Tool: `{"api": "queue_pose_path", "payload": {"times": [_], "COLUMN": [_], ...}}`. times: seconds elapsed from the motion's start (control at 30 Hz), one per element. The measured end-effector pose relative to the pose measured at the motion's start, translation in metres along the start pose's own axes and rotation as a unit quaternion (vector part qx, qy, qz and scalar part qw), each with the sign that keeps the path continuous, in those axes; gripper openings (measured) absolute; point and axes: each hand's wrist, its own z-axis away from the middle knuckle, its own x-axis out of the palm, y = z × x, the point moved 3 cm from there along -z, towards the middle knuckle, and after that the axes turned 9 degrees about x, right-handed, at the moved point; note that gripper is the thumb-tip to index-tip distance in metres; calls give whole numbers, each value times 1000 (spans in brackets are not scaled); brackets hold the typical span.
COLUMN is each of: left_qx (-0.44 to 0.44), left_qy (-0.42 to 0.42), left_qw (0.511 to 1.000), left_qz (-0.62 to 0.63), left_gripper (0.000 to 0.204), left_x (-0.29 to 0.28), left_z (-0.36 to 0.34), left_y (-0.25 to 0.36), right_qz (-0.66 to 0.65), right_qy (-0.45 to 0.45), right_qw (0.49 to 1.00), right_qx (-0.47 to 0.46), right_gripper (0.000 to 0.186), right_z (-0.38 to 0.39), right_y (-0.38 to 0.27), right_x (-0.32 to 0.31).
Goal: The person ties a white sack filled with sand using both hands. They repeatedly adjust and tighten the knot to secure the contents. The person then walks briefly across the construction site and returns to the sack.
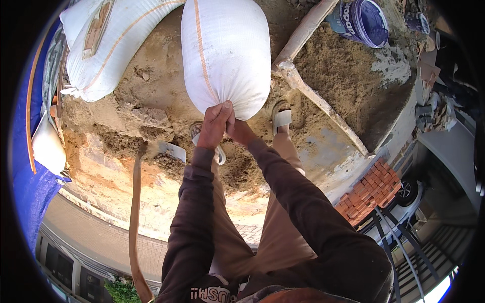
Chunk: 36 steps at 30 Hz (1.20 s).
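Note:
A full white woven sack [230,50] with an orange stripe stands in front of me, its gathered neck pointing toward my body. My left hand [216,121] is closed around that gathered neck, thumb on top. Close against it, my right hand [240,130] also grips the neck; its fingers are partly hidden behind the left. To the left lies another filled white sack [136,38], tied at its near end, with a piece of wood [98,28] on it. My feet stand in sandals on sandy ground just below the held sack.
A hoe [135,212] with a long wooden handle lies at the left, its blade [173,150] in the soil. Wooden beams [328,108] cross the sand on the right. Beyond are a purple bucket [371,22] and stacked red bricks [371,192]. Blue tarpaulin [25,141] hangs at far left.

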Motion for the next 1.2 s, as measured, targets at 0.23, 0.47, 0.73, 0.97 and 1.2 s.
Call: {"api": "queue_pose_path", "payload": {"times": [0.23, 0.47, 0.73, 0.97, 1.2], "left_qx": [78, 136, 217, 219, 240], "left_qy": [39, 86, 106, 110, 129], "left_qw": [996, 987, 965, 964, 947], "left_qz": [27, 25, 106, 106, 173], "left_gripper": [51, 53, 52, 50, 45], "left_x": [-11, -3, -7, -19, -19], "left_z": [10, 28, 47, 75, 124], "left_y": [20, 28, 40, 42, 49], "right_qz": [-9, -38, -112, -54, 9], "right_qy": [60, 103, 163, 191, 160], "right_qw": [998, 991, 966, 959, 977], "right_qx": [-30, -80, -164, -202, -141], "right_gripper": [12, 12, 13, 14, 7], "right_z": [16, 30, 70, 89, 125], "right_y": [-2, 6, -15, -22, -17], "right_x": [10, 17, 16, 33, 39]}}
